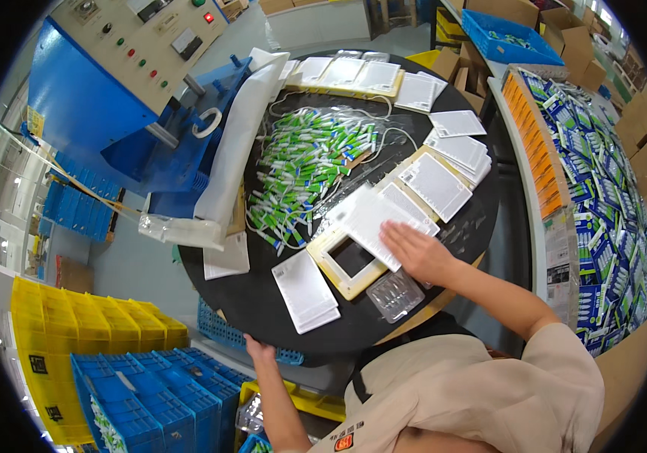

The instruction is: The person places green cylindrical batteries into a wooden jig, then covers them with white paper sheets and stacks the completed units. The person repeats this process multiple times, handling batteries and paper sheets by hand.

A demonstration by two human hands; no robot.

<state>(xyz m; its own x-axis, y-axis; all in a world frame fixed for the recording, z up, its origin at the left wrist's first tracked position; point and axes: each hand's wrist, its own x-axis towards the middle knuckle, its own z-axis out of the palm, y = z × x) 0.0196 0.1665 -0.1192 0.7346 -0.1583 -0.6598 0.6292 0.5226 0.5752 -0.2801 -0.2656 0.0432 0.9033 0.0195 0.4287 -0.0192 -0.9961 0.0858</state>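
Around the round black tabletop [236,309] is a workshop with a blue machine [86,83] at the left, its pale control panel [159,57] set with knobs and coloured buttons. Ribbed yellow crates [89,332] and blue crates [157,400] stand at the lower left; many blue-and-green packs [601,196] fill a long container along the right.

The right hand [415,253] lies on a white card [372,223], fingers extended and slightly apart over its surface; whether the thumb grips the card from below cannot be told. This card slants over one end of a pale yellow frame [336,273], whose rectangular opening is partly uncovered. Just beside the frame are a clear plastic blister [395,296], near the person, and a small stack of white cards [304,291], to the left.

The left hand [259,349] is at the tabletop's near edge, beside a blue perforated basket [218,323]; how far its fingers are open, or whether they hold anything, cannot be told.

A broad heap of slim green-and-white tubes [308,158] covers the middle of the tabletop, with more white cards [436,186] lined up to the right.
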